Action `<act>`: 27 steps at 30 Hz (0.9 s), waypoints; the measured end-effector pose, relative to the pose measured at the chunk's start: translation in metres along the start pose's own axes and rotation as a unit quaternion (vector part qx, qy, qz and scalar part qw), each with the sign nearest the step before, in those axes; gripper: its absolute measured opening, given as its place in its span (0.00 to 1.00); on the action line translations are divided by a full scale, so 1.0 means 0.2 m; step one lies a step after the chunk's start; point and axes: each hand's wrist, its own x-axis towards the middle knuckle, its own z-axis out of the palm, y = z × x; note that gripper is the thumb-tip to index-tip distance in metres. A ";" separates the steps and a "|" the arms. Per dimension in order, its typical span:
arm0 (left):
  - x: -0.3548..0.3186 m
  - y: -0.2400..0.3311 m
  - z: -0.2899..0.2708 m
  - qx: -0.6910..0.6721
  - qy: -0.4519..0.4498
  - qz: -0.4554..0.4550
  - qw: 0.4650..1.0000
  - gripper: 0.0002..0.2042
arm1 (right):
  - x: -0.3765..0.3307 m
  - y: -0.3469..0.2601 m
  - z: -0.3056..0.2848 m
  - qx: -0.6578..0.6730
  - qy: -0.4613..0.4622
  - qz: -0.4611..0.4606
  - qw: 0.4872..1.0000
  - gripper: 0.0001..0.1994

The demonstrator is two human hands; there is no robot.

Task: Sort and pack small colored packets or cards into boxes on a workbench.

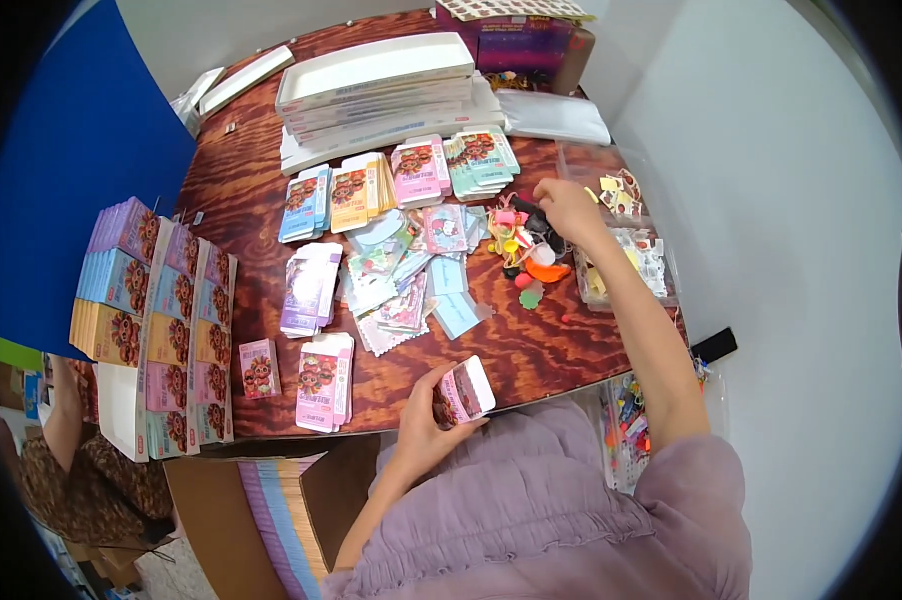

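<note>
My left hand (pixel 423 425) is wrapped around a small pink printed box (pixel 459 396) near the table's front edge. The box's top is open, with a white flap (pixel 480 383) standing out to the right. Over to the right, my right hand (pixel 568 208) reaches down at a heap of small colourful plastic trinkets (pixel 512 240), among them pink, yellow, black and orange ones. Its fingers are bent together beside the black pieces (pixel 539 226); what they pinch, if anything, is hidden. Between the hands lies a loose spread of printed cards and clear packets (pixel 401 270).
Stacks of flat boxes in blue (pixel 304 205), orange (pixel 356 195), pink (pixel 421 170) and green (pixel 481 160) line the middle. White trays (pixel 376 75) are piled behind. Filled display trays (pixel 171 330) stand left. A clear bin (pixel 623 245) is at right; another person's arm (pixel 64 415) shows far left.
</note>
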 end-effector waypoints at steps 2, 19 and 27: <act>-0.01 0.02 -0.01 0.002 -0.004 -0.012 1.000 0.39 | 0.03 -0.03 0.00 0.032 0.031 -0.025 0.999 0.09; 0.04 0.01 -0.01 0.011 0.005 -0.061 0.998 0.39 | -0.47 0.00 0.01 0.556 -0.038 0.120 0.822 0.15; 0.09 0.08 0.00 0.044 -0.006 -0.043 0.998 0.39 | -0.68 -0.13 0.10 0.542 0.008 0.193 0.818 0.09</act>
